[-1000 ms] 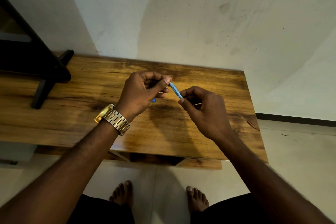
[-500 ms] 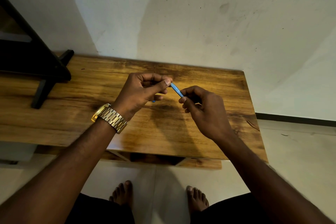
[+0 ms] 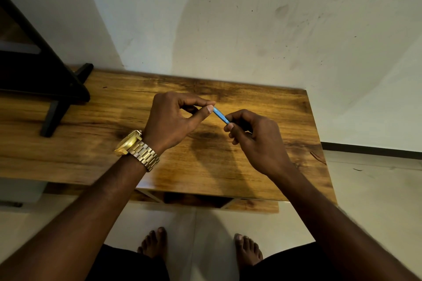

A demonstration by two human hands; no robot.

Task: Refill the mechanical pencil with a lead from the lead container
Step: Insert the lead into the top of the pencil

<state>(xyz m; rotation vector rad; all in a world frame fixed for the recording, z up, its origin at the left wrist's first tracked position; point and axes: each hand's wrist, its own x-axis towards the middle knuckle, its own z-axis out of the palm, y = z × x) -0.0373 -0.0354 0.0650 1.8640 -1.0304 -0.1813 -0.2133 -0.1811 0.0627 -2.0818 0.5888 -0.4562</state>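
Now both hands meet above the wooden counter; left hand & right hand each pinch one end of a blue mechanical pencil; prob. mid-refill; next needs a steady, aligned feed; lead not visible.

Since 1 s ago the left hand has lifted a little and drifted left, wrist w/ the gold watch moving left too. Its thumb now presses the upper end of the blue pencil against the forefinger tip. The small blue bit seen under the left hand earlier is no longer visible, possibly hidden by the fingers. The right hand has shifted slightly down and right, pinching the pencil's lower end; the thin pale sliver near its fingers is gone from view.
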